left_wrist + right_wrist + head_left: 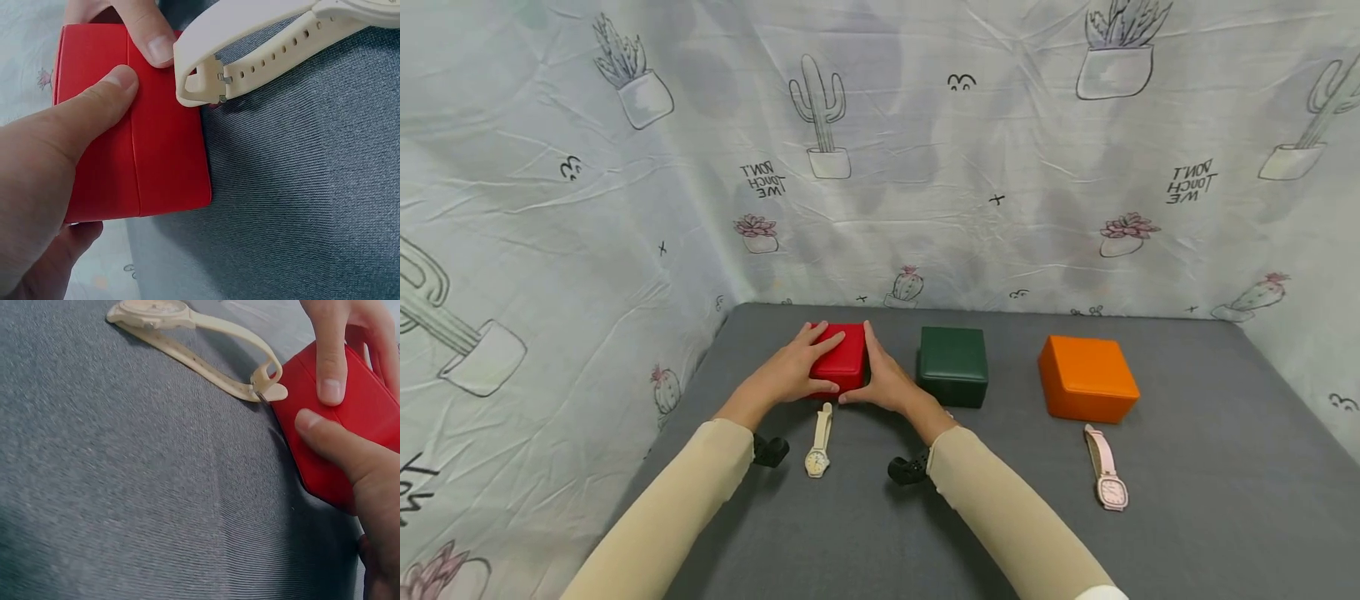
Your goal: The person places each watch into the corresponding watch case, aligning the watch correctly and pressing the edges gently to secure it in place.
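Observation:
A closed red box (844, 360) sits at the back left of the grey table, held between both hands. My left hand (782, 372) grips its left side, fingers over the top and thumb pressed on the front face. On the right side my right hand (889, 385) grips it, its thumb also on the front, close to the left thumb in the left wrist view. A seam (134, 150) runs along that front face. Just in front of the box lies a cream wristwatch (817, 461), its buckled strap end close to the box.
To the right stand a dark green box (953, 367) and an orange box (1086, 379). A pink wristwatch (1108, 483) lies before the orange one. Something small and pale (951, 414) shows beside the right wrist, mostly hidden. Cactus-printed cloth (970, 167) hangs behind the table.

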The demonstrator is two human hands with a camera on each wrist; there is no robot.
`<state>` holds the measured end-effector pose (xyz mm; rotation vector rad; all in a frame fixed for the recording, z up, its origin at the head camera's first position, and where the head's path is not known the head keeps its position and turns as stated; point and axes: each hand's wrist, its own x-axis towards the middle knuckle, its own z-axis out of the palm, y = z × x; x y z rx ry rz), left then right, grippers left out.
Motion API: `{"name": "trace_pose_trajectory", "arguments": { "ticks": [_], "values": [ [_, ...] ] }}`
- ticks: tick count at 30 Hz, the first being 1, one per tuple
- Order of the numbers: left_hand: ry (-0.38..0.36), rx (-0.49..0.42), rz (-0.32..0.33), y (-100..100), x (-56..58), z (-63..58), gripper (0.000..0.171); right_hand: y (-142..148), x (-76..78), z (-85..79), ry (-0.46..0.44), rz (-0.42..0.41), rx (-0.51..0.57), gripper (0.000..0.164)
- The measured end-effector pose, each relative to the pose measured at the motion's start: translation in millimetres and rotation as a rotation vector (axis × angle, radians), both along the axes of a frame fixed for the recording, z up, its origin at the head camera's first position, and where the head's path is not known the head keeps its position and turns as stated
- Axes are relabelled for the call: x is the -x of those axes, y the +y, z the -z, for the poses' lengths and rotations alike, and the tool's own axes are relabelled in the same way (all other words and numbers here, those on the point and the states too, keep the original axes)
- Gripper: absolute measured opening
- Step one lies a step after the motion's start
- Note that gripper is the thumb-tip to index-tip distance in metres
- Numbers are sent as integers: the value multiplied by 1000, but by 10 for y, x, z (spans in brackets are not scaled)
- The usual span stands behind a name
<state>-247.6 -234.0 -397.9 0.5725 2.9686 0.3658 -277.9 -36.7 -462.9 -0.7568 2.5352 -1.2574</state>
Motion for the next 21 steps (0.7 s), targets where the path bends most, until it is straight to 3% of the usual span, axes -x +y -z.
{"name": "trace_pose_trajectory", "arguments": {
  "ticks": [21],
  "values": [
    [-25,56,6,16,69,-78,88,-49,67,-23,-51,20,45,131]
  ]
}}
